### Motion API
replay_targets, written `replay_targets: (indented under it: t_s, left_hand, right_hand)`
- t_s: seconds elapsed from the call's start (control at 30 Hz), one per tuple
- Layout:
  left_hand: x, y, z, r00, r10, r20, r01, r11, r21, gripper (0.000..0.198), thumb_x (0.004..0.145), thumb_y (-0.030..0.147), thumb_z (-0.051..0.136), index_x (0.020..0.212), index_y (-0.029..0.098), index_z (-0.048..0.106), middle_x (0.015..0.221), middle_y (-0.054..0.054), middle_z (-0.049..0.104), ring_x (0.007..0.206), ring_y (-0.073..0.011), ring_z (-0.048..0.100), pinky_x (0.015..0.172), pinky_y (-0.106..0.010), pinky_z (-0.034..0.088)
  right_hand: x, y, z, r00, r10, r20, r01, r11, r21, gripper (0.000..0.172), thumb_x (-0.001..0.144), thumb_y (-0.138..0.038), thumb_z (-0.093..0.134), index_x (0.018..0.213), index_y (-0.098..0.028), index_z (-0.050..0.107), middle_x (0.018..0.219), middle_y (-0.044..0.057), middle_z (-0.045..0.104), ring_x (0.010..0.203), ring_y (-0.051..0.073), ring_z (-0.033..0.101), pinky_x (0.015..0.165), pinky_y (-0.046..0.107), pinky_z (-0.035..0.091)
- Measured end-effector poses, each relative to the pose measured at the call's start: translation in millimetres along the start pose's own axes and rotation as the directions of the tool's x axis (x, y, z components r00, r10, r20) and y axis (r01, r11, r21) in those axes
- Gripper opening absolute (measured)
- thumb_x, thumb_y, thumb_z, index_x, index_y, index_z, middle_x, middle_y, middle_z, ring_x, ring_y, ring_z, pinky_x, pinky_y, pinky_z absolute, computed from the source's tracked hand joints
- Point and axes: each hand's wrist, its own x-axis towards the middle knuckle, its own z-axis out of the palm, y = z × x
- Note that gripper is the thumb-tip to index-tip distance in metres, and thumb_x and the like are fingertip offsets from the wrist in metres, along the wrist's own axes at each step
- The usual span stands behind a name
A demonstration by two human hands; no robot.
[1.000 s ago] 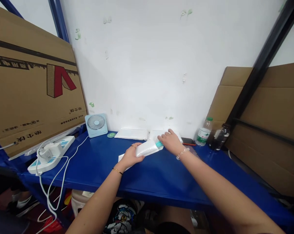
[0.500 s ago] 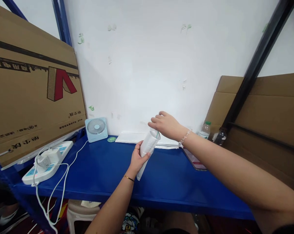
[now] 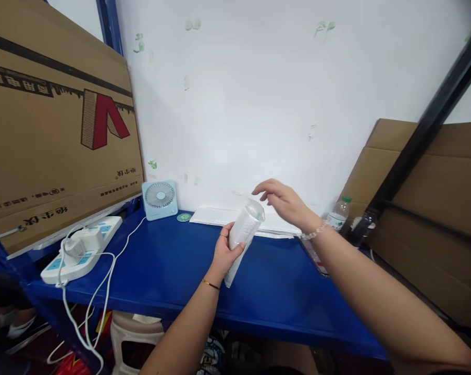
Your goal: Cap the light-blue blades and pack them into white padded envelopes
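A white, translucent wrapped roll (image 3: 244,228) is tilted above the blue table (image 3: 173,265), its open end up and to the right. My left hand (image 3: 226,251) grips it round the middle, thumb in front and fingers behind. Just above and to the right of the open end is my right hand (image 3: 280,200), fingers apart and slightly bent, with nothing visible in it. Something greenish shows faintly inside the roll's open end. Flat white sheets or packets (image 3: 208,216) lie behind the roll, against the wall.
To the left are a blue fan (image 3: 160,200), a green round disc (image 3: 184,217) and a white power strip (image 3: 102,229) with cables. On the right, a green-capped bottle (image 3: 338,213), a dark bottle (image 3: 363,228) and a phone-like object (image 3: 317,259) sit near cardboard (image 3: 426,208).
My right hand has moved off the roll's open end, slightly right, and its fingers have spread. My left hand still holds the roll. The camera view has shifted a little.
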Motion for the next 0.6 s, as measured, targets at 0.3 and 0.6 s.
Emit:
replay_targets:
  t_s: [0.3, 0.6]
  left_hand:
    - [-2.2, 3.4, -2.1, 1.000, 0.000, 0.018, 0.001, 0.997, -0.075, 0.069, 0.077, 0.039, 0.056, 0.137, 0.017, 0.028, 0.134, -0.010, 0.047, 0.119, -0.0254, 0.048, 0.099, -0.037, 0.042]
    - [-10.1, 18.9, -15.9, 0.984, 0.050, 0.169, -0.078, 0.984, 0.158, 0.062, 0.078, 0.024, 0.054, 0.138, 0.021, 0.037, 0.137, -0.009, 0.044, 0.125, -0.0246, 0.042, 0.108, -0.040, 0.031]
  right_hand:
    - [-23.7, -1.9, -3.2, 0.977, -0.062, 0.204, 0.044, 0.995, 0.094, 0.034, 0.083, -0.024, 0.050, 0.117, -0.024, 0.056, 0.135, 0.008, 0.041, 0.120, 0.024, 0.045, 0.090, 0.037, 0.046]
    - [-70.8, -11.8, -16.2, 0.861, -0.093, 0.500, 0.145, 0.987, -0.068, 0.014, 0.079, -0.015, 0.054, 0.082, -0.021, 0.065, 0.086, 0.003, 0.064, 0.082, 0.016, 0.059, 0.084, 0.033, 0.040]
